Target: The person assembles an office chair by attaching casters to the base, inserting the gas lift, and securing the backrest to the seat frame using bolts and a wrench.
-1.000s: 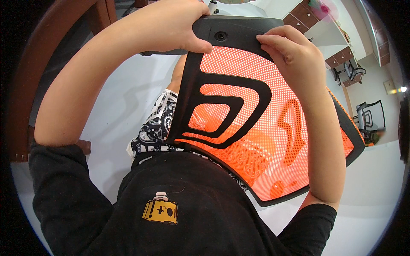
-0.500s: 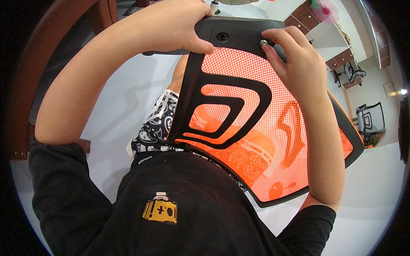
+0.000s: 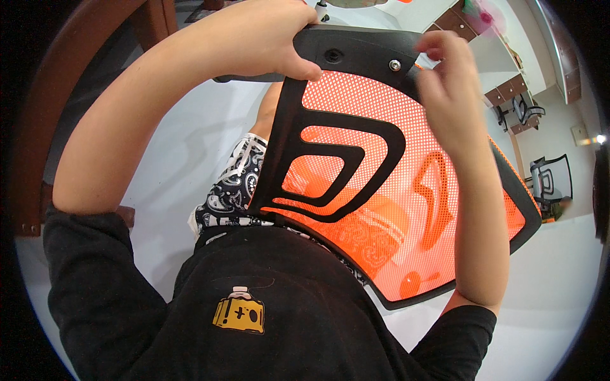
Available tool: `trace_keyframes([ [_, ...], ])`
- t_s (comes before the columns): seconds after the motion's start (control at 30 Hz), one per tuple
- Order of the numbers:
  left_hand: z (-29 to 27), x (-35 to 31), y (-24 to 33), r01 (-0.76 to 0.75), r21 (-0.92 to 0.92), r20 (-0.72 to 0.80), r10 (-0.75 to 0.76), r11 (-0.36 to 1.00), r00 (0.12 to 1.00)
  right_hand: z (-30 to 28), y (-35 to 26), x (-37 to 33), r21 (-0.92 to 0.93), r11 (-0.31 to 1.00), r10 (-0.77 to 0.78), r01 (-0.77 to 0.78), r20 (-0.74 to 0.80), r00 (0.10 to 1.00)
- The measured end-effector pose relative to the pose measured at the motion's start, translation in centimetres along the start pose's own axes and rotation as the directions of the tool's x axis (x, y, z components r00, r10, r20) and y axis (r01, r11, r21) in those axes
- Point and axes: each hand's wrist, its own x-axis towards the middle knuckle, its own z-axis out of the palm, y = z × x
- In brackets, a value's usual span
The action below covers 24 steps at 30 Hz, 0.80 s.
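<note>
A chair backrest [image 3: 356, 209] with orange mesh and a black frame leans across my lap. Along its far edge runs a thick black plastic bar [image 3: 365, 47], which has a dark round hole [image 3: 333, 56]. A silver bolt [image 3: 394, 65] sits in the bar to the right of that hole, its head showing. My left hand [image 3: 289, 47] is closed round the bar's left end, thumb on the near face and the other fingers mostly hidden. Just off the bar's right end, my right hand [image 3: 448, 82] is slightly blurred, thumb and fingers apart, with nothing visible in them.
A brown wooden frame [image 3: 32, 127] stands at my left. Off to the right are brown-and-white drawer cabinets [image 3: 454, 25] and another mesh-backed chair [image 3: 551, 178] on the pale floor. A chair caster [image 3: 322, 11] shows beyond the bar.
My right hand has let go of the bolt and drawn back to the right, leaving the bolt in the bar. My left hand keeps its hold.
</note>
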Motion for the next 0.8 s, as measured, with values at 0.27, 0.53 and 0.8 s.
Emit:
trace_keyframes([
  [0.27,0.3,0.1,-0.4,-0.059,0.031,-0.055,0.061,0.998,0.997,-2.7,1.2,0.1,0.524,0.807,0.192,-0.273,0.204,0.96],
  [0.53,0.2,0.2,-0.6,-0.062,0.049,-0.057,0.065,0.997,0.996,-1.3,-0.7,-0.2,0.495,0.819,0.202,-0.288,0.22,0.954],
  [0.8,0.2,-0.1,-0.9,-0.13,0.047,-0.098,0.134,0.99,0.986,1.6,-2.3,0.8,0.397,0.918,-0.045,0.019,0.057,0.997],
])
